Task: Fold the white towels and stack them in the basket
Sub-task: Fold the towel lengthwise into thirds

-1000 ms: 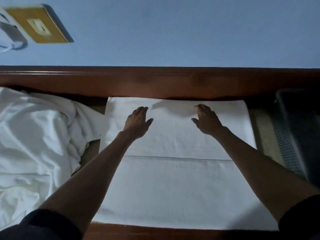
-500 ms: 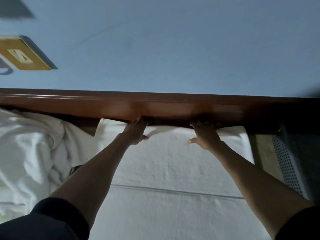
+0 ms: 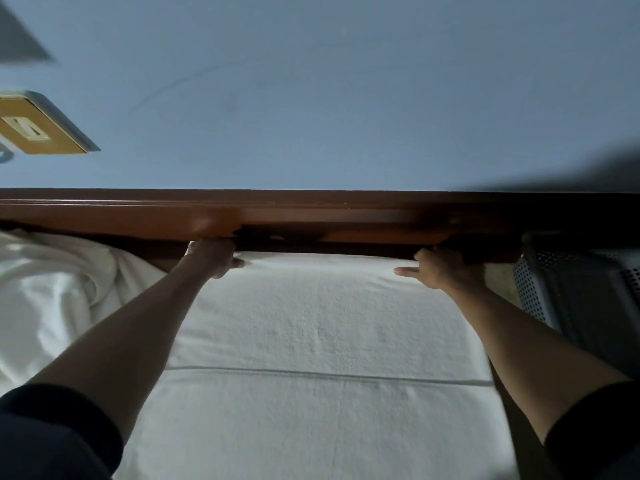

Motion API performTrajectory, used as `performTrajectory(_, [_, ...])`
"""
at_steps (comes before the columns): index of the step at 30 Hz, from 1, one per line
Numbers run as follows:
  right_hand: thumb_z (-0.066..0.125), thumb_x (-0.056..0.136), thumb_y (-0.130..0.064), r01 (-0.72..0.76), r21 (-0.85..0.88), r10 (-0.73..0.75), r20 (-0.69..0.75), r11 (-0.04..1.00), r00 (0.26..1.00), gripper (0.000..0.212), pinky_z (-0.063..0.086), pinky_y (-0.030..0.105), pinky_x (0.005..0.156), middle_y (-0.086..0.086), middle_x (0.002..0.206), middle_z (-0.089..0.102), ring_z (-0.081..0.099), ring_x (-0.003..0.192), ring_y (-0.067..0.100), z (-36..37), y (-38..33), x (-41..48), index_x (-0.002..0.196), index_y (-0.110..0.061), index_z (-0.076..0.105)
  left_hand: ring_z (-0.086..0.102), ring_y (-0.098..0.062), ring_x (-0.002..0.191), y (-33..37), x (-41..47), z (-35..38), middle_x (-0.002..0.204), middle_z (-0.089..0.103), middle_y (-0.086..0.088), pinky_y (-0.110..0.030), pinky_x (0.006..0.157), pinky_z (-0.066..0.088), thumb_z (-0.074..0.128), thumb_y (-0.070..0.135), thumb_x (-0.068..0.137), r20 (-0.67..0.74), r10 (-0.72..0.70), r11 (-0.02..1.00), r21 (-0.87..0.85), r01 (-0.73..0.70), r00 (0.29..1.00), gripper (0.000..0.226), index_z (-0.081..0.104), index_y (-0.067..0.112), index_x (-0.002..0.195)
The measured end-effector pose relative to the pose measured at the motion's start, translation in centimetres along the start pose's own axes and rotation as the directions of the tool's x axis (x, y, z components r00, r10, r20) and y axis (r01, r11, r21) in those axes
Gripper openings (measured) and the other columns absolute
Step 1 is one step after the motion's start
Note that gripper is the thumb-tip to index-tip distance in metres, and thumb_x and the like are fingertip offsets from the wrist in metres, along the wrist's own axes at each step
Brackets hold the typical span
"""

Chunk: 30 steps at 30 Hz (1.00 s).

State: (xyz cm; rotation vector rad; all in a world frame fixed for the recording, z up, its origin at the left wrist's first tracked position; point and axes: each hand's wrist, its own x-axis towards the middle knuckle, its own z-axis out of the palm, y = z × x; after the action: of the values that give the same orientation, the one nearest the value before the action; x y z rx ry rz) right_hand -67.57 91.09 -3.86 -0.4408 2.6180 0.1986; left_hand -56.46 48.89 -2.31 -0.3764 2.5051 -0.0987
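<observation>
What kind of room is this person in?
Probably a bedroom or hotel room, but that's a guess. A white towel lies flat beside a dark wooden rail like a bed frame, against a blue wall with a gold switch plate. A mesh laundry basket sits at the right.

wooden rail (image 3: 311, 216) | blue wall (image 3: 346, 98) | brass wall plate (image 3: 38, 128), maybe a switch

Two hands (left hand (image 3: 214, 256), right hand (image 3: 440, 268)), one spread towel (image 3: 311, 323), one crumpled heap (image 3: 52, 289), one basket (image 3: 540, 289), one wall plate (image 3: 38, 129).
</observation>
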Motion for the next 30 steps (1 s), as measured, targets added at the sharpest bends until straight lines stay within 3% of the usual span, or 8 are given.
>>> performTrajectory(2, [0.041,0.085,-0.083,-0.026,0.081,0.027,-0.008,0.996,1.0,0.071,0.046,0.038,0.088,0.005,0.09,0.064,0.064,0.094,0.027,0.2,0.4,-0.9,0.088,-0.014,0.06,0.057,-0.034,0.126,-1.5,-0.6,0.6,0.135,0.062,-0.014,-0.044,0.103,0.048,0.055,0.059,0.097,-0.021,-0.035,0.985,-0.168,0.031,0.999,0.065,0.057,0.008,0.138])
performTrajectory(5, [0.03,0.082,-0.09,-0.085,0.254,0.094,-0.022,0.964,0.995,0.095,0.05,0.04,0.093,0.014,0.122,0.063,0.062,0.11,0.032,0.3,0.2,-2.7,0.117,-0.007,0.061,0.058,-0.031,0.124,-2.3,-2.8,0.9,0.135,0.064,-0.009,-0.041,0.098,0.049,0.066,0.068,0.085,-0.129,-0.02,0.92,-0.39,-0.033,0.991,0.076,0.062,0.011,0.135])
performTrajectory(10, [0.013,0.079,-0.089,-0.127,0.287,0.157,-0.084,0.95,0.984,0.109,0.038,0.046,0.11,0.02,0.144,0.05,0.043,0.137,0.038,0.2,-0.6,-7.2,0.138,-0.006,0.053,0.064,-0.028,0.114,-2.1,-8.1,1.3,0.113,0.073,0.0,-0.038,0.085,0.048,0.07,0.07,0.08,-0.374,-0.117,0.83,-0.546,-0.116,0.92,0.061,0.076,0.02,0.115])
performTrajectory(13, [0.035,0.091,-0.077,-0.119,0.356,0.2,-0.201,0.927,0.959,0.086,0.035,0.045,0.113,0.019,0.143,0.052,0.036,0.144,0.037,0.6,-1.1,-11.0,0.134,-0.005,0.058,0.063,-0.035,0.086,-2.4,-11.2,2.9,0.069,0.058,-0.002,-0.039,0.071,0.04,0.08,0.055,0.08,-0.409,-0.205,0.759,-0.64,-0.119,0.889,0.05,0.07,0.007,0.074])
performTrajectory(16, [0.035,0.085,-0.085,-0.087,0.455,0.235,-0.281,0.886,0.93,0.095,0.042,0.051,0.109,0.02,0.135,0.058,0.05,0.132,0.038,2.6,-1.3,-14.7,0.123,-0.002,0.062,0.058,-0.037,0.068,-2.9,-14.5,5.1,0.06,0.054,-0.013,-0.037,0.059,0.034,0.083,0.051,0.079,-0.414,-0.25,0.697,-0.705,-0.134,0.875,0.057,0.058,0.004,0.059])
performTrajectory(19, [0.038,0.083,-0.081,-0.051,0.491,0.264,-0.375,0.87,0.889,0.088,0.05,0.054,0.097,0.02,0.116,0.065,0.061,0.109,0.039,5.2,-1.9,-18.6,0.108,-0.001,0.065,0.054,-0.029,0.064,-3.1,-18.5,7.2,0.066,0.053,-0.011,-0.034,0.054,0.03,0.084,0.049,0.079,-0.419,-0.276,0.671,-0.729,-0.139,0.865,0.054,0.06,0.006,0.056])
performTrajectory(23, [0.046,0.089,-0.076,0.032,0.566,0.329,-0.522,0.823,0.787,0.077,0.05,0.049,0.084,0.017,0.099,0.061,0.058,0.096,0.037,8.4,-2.7,-24.3,0.094,-0.001,0.064,0.053,-0.023,0.075,-2.9,-24.2,10.3,0.087,0.056,-0.009,-0.031,0.065,0.037,0.084,0.046,0.079,-0.435,-0.306,0.629,-0.76,-0.163,0.847,0.039,0.074,0.009,0.073])
performTrajectory(30, [0.05,0.085,-0.075,0.139,0.716,0.416,-0.539,0.684,0.733,0.07,0.044,0.04,0.079,0.007,0.085,0.053,0.053,0.084,0.027,16.6,-3.8,-32.6,0.078,-0.006,0.058,0.061,-0.028,0.081,-2.4,-32.5,18.2,0.091,0.064,-0.014,-0.034,0.075,0.043,0.09,0.042,0.072,-0.454,-0.358,0.579,-0.794,-0.188,0.816,0.038,0.078,0.007,0.079])
